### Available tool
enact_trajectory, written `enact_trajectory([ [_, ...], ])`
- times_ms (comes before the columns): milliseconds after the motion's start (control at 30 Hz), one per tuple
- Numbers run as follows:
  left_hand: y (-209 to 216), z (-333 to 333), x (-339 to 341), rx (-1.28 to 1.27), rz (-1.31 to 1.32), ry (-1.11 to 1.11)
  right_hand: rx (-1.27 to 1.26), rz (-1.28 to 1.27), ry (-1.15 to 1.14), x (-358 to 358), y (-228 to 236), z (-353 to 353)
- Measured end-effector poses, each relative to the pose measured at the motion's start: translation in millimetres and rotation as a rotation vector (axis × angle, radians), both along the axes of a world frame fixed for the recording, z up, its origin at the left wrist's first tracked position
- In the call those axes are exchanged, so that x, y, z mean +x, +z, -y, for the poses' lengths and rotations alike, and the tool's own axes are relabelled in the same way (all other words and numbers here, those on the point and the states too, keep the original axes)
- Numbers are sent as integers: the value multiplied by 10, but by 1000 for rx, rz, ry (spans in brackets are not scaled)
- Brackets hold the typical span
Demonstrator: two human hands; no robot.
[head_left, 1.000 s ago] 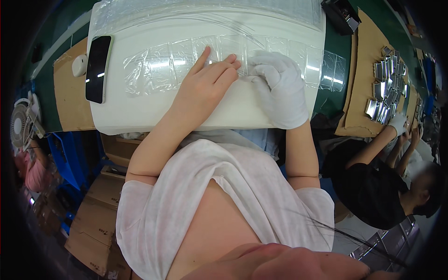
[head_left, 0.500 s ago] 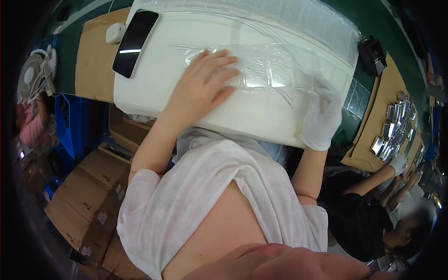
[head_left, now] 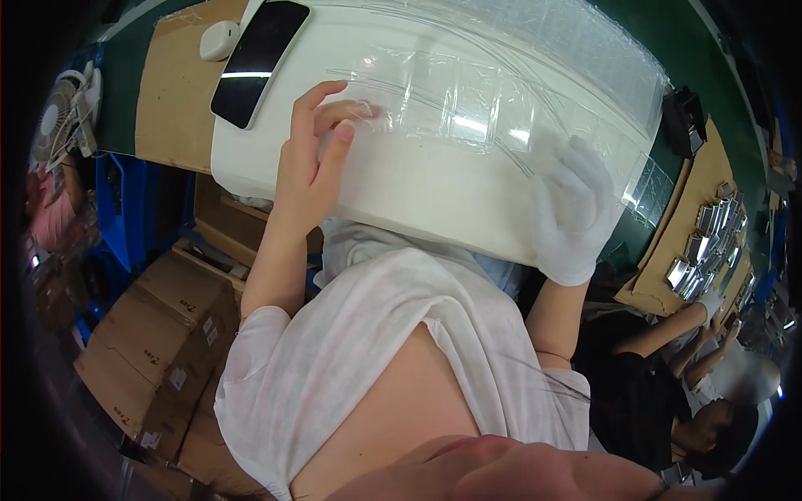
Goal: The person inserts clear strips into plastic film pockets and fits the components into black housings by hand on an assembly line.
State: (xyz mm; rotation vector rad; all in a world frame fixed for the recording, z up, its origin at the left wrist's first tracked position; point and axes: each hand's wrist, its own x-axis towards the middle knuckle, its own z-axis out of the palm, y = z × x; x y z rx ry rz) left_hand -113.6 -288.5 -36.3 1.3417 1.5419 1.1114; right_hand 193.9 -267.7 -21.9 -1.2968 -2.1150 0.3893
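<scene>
A clear plastic film strip (head_left: 472, 125) with crinkled, shiny panels lies across the white work surface (head_left: 401, 188). At its left end is my left hand (head_left: 313, 154), bare, with thumb and fingers apart; its longer fingertips meet the film's edge, and I cannot tell if they are over or under it. My right hand (head_left: 576, 213), in a white glove, hovers by the film's right end with loosely curved, parted fingers. Thin wire-like strands (head_left: 514, 159) run beside and beneath the film, and more curve along the far side.
A black-screened phone (head_left: 259, 63) and a white earbud case (head_left: 219, 40) lie at far left. Clear plastic sheets (head_left: 576, 50) cover the far edge. To the right are a black box (head_left: 683, 121) and shiny metal parts (head_left: 710, 238) on cardboard, with a co-worker (head_left: 643, 401) beside them.
My left hand has drawn back to the left from over the film to its left end. My right hand's fingers have loosened and lifted. The whole view has shifted slightly.
</scene>
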Motion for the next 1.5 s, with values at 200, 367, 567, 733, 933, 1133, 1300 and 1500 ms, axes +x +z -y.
enact_trajectory([
  [200, -5, -81, -65, -112, 290, 102, -120, 283, 47, -374, -34, -149],
  [367, -36, -96, -150, -130, 388, 203, -145, 281, 68, -330, -98, -155],
  [567, -10, -108, -193, -153, 370, 201, -147, 270, 57, -331, -95, -145],
  [733, -4, -104, -233, -197, 376, 121, -160, 277, 53, -329, -102, -150],
  [933, -51, -94, -204, -144, 358, 140, -135, 265, 55, -335, -88, -160],
  [1133, -29, -101, -42, -70, 289, 280, -133, 246, 95, -400, 64, -292],
  [1300, -29, -122, 91, 39, 193, 330, -271, 96, 150, -632, 355, -412],
  [1500, -212, -107, 210, 347, -214, 210, -760, -429, 69, -995, 181, -464],
])
